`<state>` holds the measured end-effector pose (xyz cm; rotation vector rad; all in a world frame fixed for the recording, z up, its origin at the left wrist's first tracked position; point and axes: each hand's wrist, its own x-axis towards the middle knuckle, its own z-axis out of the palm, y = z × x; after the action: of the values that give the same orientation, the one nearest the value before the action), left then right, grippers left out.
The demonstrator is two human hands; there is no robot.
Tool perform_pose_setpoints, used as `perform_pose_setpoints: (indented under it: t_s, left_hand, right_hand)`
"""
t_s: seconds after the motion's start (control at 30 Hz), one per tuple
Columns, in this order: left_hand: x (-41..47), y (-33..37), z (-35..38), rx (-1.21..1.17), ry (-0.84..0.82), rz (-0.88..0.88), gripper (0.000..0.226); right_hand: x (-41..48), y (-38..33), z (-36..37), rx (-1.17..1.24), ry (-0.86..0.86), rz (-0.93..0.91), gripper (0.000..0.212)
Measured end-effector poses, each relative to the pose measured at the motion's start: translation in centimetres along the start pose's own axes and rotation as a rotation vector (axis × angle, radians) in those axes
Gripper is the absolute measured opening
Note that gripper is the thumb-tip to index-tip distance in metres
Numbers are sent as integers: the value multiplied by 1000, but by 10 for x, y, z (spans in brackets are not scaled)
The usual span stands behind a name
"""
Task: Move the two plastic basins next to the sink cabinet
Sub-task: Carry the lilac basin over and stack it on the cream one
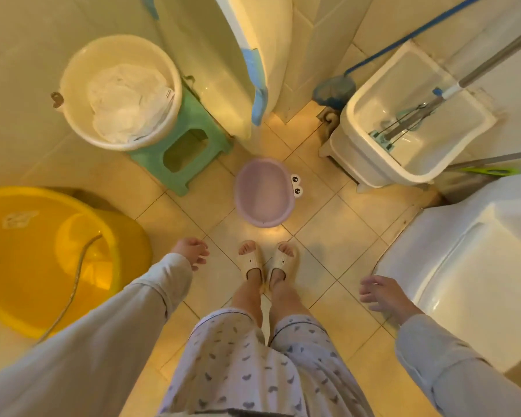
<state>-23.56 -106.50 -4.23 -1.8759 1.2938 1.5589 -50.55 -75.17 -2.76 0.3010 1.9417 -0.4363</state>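
Observation:
A small pink plastic basin (263, 192) with two cartoon eyes on its rim sits on the tiled floor just ahead of my feet. A cream plastic basin (73, 76) holding crumpled white cloth rests on a green stool (187, 155) at the upper left. My left hand (191, 252) hangs over the floor, fingers apart, holding nothing, below and left of the pink basin. My right hand (379, 294) hangs at the right, fingers loosely spread and empty, beside a white fixture.
A large yellow tub (27, 266) with a hose in it fills the left side. A white mop sink (403, 121) with mop handles stands at the upper right. A white fixture (478, 266) is at right. A white cabinet or door (223, 55) rises at top centre.

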Motion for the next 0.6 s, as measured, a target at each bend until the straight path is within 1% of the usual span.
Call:
perform_pose_setpoints:
  t_s: [0.13,0.27,0.37,0.47,0.53,0.6]
  left_hand:
    - [45,6,20,7,-18,-46,21]
    - [116,10,49,-6,-14,-76,22]
    - [189,15,73,-31,-9,-65,26]
    - [268,21,99,0,-4,-48,22]
    - [323,25,114,32,38,-24,21]
    - [378,30,128,102,78,-6,18]
  right_hand:
    - [48,-19,19,-17,-29,52,14]
    - [124,-44,49,3,-67,56,11]
    - [197,-64,81,9,-100,39,11]
    - [271,-84,118,-17,-105,28,11]
    - [322,-94,144,-11,-93,21,11]
    - [372,-102,170,-12,-48,38,16]
